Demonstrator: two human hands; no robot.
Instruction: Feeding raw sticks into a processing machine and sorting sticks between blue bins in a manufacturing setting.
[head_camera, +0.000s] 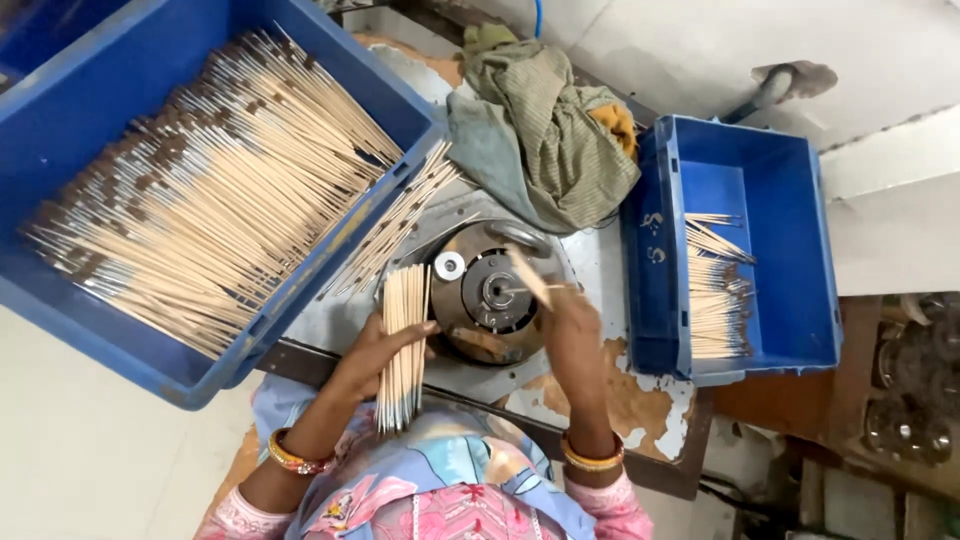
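My left hand (378, 352) grips a bundle of thin wooden sticks (402, 340), held upright just left of a round metal machine head (490, 293). My right hand (572, 328) holds a single stick (528, 277) with its tip at the centre hole of the machine head. Both wrists wear bangles. A few loose sticks (392, 232) lie across the machine top between the big crate and the machine head.
A large blue crate (60, 140) at the left is full of brush-tipped sticks. A smaller blue crate (790, 230) at the right holds a small pile of them. A crumpled cloth (545, 130) lies behind the machine. The metal table (640, 400) has peeling paint.
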